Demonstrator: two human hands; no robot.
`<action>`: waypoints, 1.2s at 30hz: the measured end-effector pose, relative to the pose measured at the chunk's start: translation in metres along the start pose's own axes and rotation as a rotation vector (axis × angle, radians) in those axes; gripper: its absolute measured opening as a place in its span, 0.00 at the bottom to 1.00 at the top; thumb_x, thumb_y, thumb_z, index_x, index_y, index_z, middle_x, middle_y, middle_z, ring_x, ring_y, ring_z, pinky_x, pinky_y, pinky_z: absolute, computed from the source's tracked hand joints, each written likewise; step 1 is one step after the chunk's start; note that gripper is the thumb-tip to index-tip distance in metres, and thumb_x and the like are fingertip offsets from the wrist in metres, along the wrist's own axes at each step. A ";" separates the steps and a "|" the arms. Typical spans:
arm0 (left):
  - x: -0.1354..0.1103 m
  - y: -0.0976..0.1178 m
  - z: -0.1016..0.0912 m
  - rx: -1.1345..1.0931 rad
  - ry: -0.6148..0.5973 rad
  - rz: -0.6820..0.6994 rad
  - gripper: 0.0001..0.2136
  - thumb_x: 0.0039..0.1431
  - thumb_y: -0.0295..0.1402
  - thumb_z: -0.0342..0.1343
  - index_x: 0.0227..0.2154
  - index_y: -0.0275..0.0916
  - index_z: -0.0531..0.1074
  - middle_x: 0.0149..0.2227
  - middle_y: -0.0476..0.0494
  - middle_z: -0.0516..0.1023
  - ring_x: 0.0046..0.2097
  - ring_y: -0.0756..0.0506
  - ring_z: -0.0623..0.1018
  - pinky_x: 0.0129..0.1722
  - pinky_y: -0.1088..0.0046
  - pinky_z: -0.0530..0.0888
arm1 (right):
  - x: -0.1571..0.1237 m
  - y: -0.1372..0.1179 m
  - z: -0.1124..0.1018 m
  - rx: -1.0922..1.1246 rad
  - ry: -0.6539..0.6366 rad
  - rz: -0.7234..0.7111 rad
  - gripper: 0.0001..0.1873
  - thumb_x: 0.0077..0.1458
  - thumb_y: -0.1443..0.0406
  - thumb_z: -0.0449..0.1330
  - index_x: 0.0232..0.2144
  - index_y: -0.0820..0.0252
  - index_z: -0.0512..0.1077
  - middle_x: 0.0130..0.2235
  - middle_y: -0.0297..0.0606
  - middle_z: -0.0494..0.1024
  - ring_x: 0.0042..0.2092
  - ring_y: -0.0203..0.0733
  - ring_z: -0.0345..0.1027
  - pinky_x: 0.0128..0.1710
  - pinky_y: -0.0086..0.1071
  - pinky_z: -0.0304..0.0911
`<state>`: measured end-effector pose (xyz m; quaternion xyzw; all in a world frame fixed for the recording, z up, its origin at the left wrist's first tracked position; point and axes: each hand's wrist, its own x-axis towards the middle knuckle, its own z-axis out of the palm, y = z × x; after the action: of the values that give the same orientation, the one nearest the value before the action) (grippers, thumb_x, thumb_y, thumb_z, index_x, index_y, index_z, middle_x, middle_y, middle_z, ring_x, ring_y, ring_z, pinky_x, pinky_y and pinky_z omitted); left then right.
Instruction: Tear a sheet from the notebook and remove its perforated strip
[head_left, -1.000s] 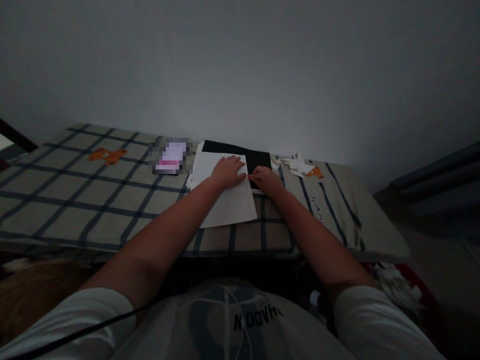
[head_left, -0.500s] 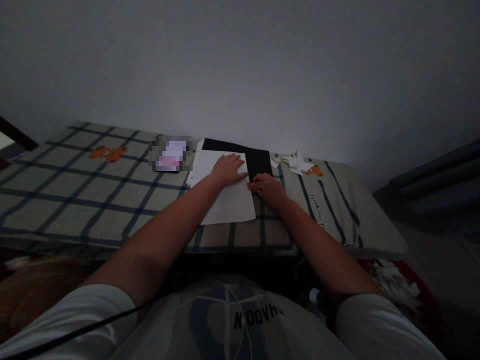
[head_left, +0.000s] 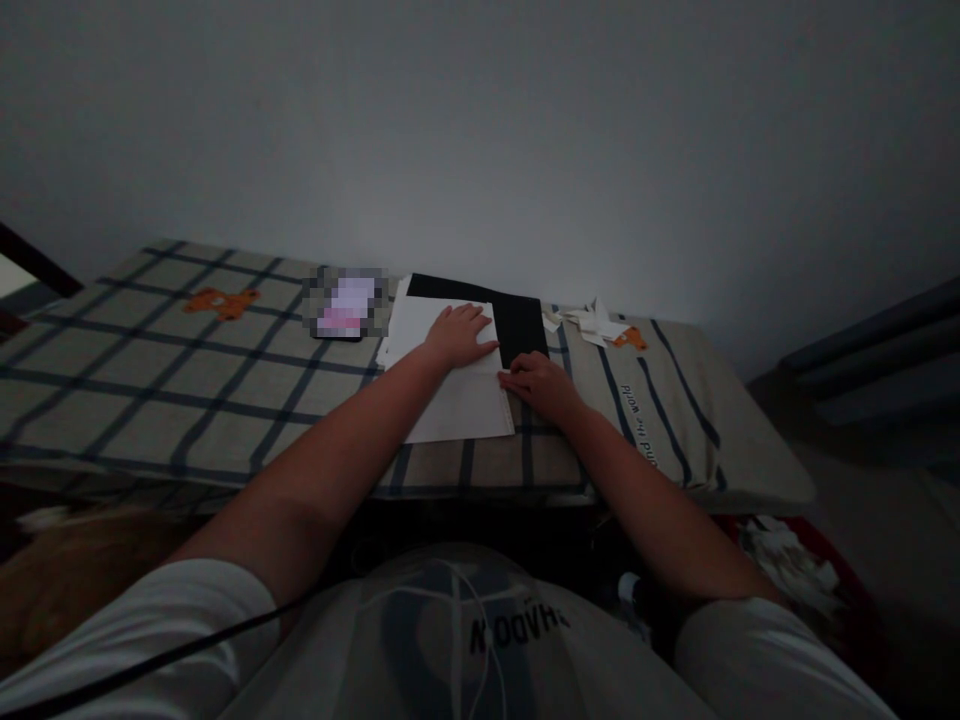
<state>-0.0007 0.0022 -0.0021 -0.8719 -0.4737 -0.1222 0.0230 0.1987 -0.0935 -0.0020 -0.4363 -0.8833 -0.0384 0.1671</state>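
A white sheet of paper [head_left: 465, 405], with a strip of small holes down its right edge, lies over a black folder-like sheet [head_left: 517, 325] and pokes past it toward me. My left hand [head_left: 459, 335] rests flat on the upper part of the paper, fingers spread and thumb near the right edge. Beside it, my right hand [head_left: 544, 385] has its fingers closed at that right edge, pinching the paper's border. More white sheets [head_left: 397, 310] peek out at the left under the top one.
The checked cloth [head_left: 277, 390] covers the table against a grey wall [head_left: 480, 140]. Left of the papers lies a phone [head_left: 346, 305], partly blurred. Torn paper scraps [head_left: 596, 322] sit to the right. Below, a red bin [head_left: 840, 580] holds crumpled paper.
My right hand has slid slightly toward me along the paper's right edge. My left hand stays flat on the sheet. The whole view has shifted a little.
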 end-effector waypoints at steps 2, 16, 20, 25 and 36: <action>0.000 0.000 0.000 0.007 -0.003 0.002 0.29 0.63 0.51 0.45 0.60 0.39 0.65 0.66 0.37 0.60 0.67 0.38 0.58 0.64 0.55 0.54 | -0.004 -0.002 -0.001 0.012 0.014 -0.002 0.15 0.64 0.58 0.54 0.35 0.55 0.80 0.38 0.39 0.76 0.39 0.42 0.62 0.38 0.33 0.57; 0.000 0.002 0.000 0.013 0.007 -0.003 0.28 0.63 0.52 0.44 0.59 0.40 0.65 0.65 0.37 0.61 0.66 0.37 0.59 0.63 0.54 0.55 | -0.029 -0.028 -0.012 0.071 0.030 0.001 0.13 0.63 0.60 0.56 0.34 0.57 0.80 0.35 0.39 0.77 0.39 0.41 0.65 0.39 0.34 0.59; -0.002 0.002 0.000 0.010 0.039 -0.009 0.28 0.63 0.52 0.46 0.58 0.39 0.66 0.65 0.37 0.61 0.66 0.37 0.59 0.63 0.55 0.55 | -0.032 -0.027 -0.009 0.088 0.042 0.017 0.13 0.63 0.60 0.56 0.37 0.57 0.80 0.36 0.39 0.77 0.40 0.42 0.66 0.39 0.35 0.60; -0.012 0.010 -0.014 0.023 0.211 0.065 0.27 0.60 0.46 0.54 0.58 0.36 0.66 0.63 0.35 0.63 0.64 0.36 0.62 0.60 0.57 0.59 | -0.032 -0.025 -0.007 0.110 0.061 0.012 0.13 0.62 0.60 0.57 0.38 0.57 0.80 0.37 0.40 0.77 0.41 0.42 0.67 0.41 0.35 0.61; -0.060 0.047 -0.038 0.109 0.034 0.244 0.13 0.65 0.32 0.46 0.38 0.38 0.77 0.44 0.39 0.78 0.47 0.39 0.75 0.40 0.64 0.71 | -0.031 -0.023 -0.006 0.195 0.045 0.111 0.13 0.60 0.58 0.59 0.42 0.56 0.78 0.40 0.41 0.76 0.44 0.44 0.68 0.44 0.37 0.63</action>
<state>0.0002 -0.0786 0.0238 -0.9184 -0.3694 -0.1072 0.0928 0.2000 -0.1323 -0.0050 -0.4654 -0.8533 0.0469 0.2304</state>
